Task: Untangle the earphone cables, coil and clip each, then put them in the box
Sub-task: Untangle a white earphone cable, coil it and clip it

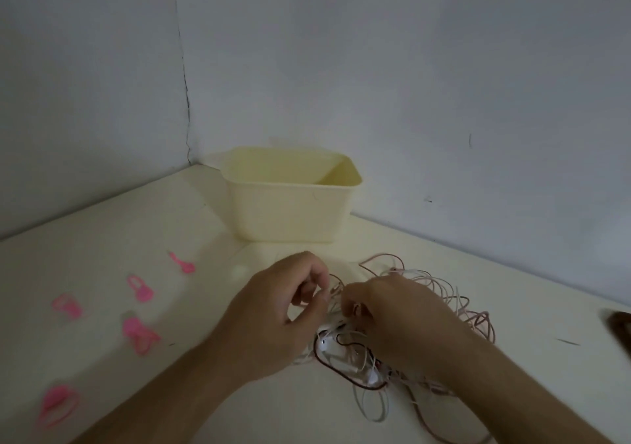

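A tangle of white, pink and dark earphone cables (454, 310) lies on the cream table, right of centre. My left hand (273, 310) and my right hand (399, 317) meet over the tangle's near-left part, and each pinches strands with curled fingertips. White earbuds (324, 343) show just below the hands. The pale yellow box (290, 211) stands open behind the hands, near the wall corner; its inside looks bare. Several pink clips (140, 288) lie scattered on the left of the table.
The table (205, 232) sits in a corner between two grey walls. A dark object (621, 327) is cut off by the right edge of the view. Bare tabletop lies between the clips and the box.
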